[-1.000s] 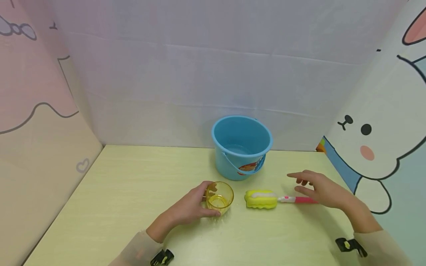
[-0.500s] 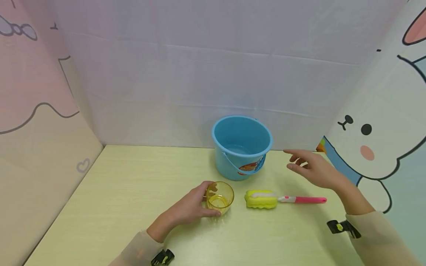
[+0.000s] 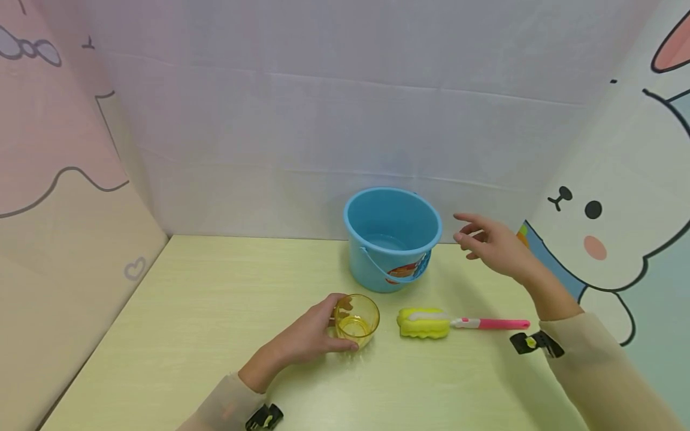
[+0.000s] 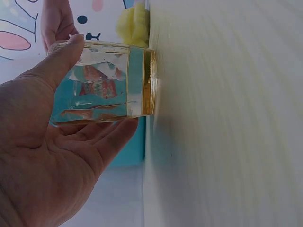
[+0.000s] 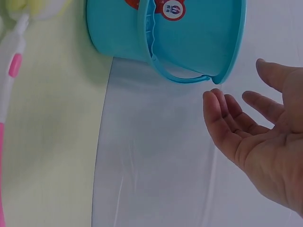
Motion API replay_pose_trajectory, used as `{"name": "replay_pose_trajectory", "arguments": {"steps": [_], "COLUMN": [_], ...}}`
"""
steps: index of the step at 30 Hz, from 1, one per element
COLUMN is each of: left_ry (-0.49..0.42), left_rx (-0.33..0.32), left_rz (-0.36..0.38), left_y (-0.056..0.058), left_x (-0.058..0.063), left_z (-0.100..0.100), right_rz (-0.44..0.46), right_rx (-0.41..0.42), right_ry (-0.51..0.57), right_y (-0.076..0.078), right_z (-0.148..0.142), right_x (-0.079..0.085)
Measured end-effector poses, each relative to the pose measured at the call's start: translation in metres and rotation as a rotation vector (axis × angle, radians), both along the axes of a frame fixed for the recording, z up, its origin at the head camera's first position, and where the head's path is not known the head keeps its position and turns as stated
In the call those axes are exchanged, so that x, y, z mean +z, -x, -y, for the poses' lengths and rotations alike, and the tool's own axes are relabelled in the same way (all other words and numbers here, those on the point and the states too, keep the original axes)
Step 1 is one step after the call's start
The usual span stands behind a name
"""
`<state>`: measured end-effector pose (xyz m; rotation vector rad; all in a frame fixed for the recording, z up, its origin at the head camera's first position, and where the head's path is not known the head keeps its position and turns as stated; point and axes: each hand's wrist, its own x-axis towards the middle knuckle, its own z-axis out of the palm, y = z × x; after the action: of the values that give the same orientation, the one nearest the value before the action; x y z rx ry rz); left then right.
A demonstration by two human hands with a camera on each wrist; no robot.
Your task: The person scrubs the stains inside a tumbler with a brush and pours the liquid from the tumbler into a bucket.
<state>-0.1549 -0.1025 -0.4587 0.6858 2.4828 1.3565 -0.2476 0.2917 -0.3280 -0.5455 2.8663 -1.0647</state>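
Table: 1 pale yellow-green table carried everything in front of you.
Bucket: 1 blue bucket stood upright at the back of the table, its handle hanging down the front. It was just to the left of your right hand and apart from it.
Right hand: your right hand hovered in the air beside the bucket's rim with fingers spread and relaxed, grasping nothing.
Left hand: your left hand was curled round the cup, thumb on 1 side and fingers on the other.
Brush: 1 brush with a yellow sponge head and pink handle lay flat on the table, just right of the cup, below your right hand and well apart from it.
Cup: 1 clear yellow cup stood upright on the table in your left hand's grip, in front of the bucket.
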Motion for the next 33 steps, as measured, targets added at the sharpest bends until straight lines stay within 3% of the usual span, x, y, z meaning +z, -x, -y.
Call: {"name": "replay_pose_trajectory", "arguments": {"steps": [22, 33], "left_ry": [-0.003, 0.007], "left_rx": [0.003, 0.006], "left_rz": [0.003, 0.006], "left_y": [0.000, 0.000], "left_x": [0.001, 0.002], "left_z": [0.000, 0.000], "right_rz": [0.333, 0.421], "right_rx": [-0.106, -0.108], "right_ry": [0.378, 0.492], "right_y": [0.038, 0.047], "right_z": [0.020, 0.031], "right_x": [0.006, 0.004]}}
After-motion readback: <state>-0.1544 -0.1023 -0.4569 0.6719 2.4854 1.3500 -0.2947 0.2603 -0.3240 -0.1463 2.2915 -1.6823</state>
